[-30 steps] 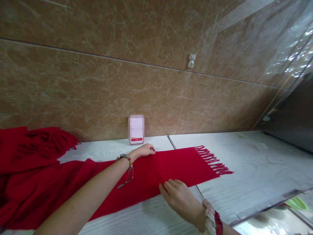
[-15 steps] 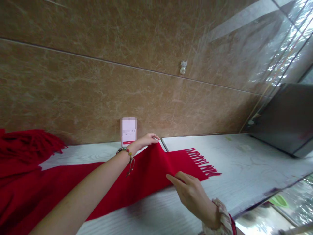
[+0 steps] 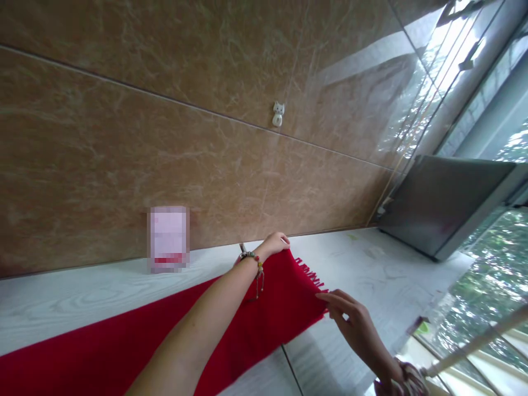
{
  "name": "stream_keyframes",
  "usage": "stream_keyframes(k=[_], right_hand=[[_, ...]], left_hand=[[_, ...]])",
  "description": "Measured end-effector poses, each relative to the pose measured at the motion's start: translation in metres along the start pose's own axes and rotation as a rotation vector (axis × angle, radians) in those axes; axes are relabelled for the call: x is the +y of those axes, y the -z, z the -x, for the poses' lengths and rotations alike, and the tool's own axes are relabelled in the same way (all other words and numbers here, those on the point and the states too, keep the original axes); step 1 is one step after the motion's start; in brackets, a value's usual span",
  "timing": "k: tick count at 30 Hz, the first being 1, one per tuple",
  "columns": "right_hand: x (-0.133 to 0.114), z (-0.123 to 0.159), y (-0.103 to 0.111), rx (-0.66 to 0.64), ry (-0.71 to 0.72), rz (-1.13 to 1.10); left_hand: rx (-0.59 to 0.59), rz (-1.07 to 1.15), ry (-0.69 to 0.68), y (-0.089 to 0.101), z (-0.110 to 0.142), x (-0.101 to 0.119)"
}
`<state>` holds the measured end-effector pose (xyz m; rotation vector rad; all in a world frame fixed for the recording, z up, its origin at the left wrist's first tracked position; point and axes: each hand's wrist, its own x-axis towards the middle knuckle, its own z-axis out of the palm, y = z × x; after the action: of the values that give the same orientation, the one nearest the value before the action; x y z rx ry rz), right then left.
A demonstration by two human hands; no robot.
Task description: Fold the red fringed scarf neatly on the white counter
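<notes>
A long red scarf (image 3: 256,316) stretches from the lower left across the white tabletop to its fringe on the right. My left hand (image 3: 275,243), with a beaded bracelet on the wrist, pinches the scarf's far edge close to the wall. The near edge, by the fringe, is between the thumb and fingers of my right hand (image 3: 350,319), which has a scrunchie at the wrist. Between both hands the cloth is drawn fairly flat, and part of the fringe (image 3: 309,272) shows behind it. My left forearm covers some of the scarf.
A pixelated, pale phone-like card (image 3: 169,236) leans on the brown marbled wall (image 3: 185,159). A small white cat figure (image 3: 278,114) is fixed to that wall. At the right stands a large grey box-like appliance (image 3: 437,203), beside a window and a railing.
Both hands have moved right along the scarf toward its fringed end, taking the cloth with them. The view has shifted right, and the bunched scarf part at far left is out of sight.
</notes>
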<state>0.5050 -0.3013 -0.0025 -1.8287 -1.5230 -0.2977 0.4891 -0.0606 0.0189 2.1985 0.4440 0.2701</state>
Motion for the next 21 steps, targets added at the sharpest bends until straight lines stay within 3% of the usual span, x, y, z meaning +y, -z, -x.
stream_keyframes(k=[6,9,15,18,21], right_hand=[[0.037,0.02,-0.013,-0.163,-0.104,0.143],[0.044,0.028,-0.02,-0.257,-0.082,0.234],[0.044,0.023,-0.025,-0.29,0.086,0.499],[0.042,0.019,-0.025,-0.298,0.182,0.547],[0.041,0.017,-0.02,-0.411,0.184,0.462]], left_hand=[[-0.059,-0.166,0.012,-0.037,-0.013,-0.02],[-0.062,-0.236,-0.001,-0.047,-0.013,-0.033],[0.045,-0.37,-0.116,-0.046,-0.005,-0.037],[0.094,-0.438,-0.221,-0.042,0.014,-0.03],[0.067,-0.492,-0.33,-0.041,0.041,-0.029]])
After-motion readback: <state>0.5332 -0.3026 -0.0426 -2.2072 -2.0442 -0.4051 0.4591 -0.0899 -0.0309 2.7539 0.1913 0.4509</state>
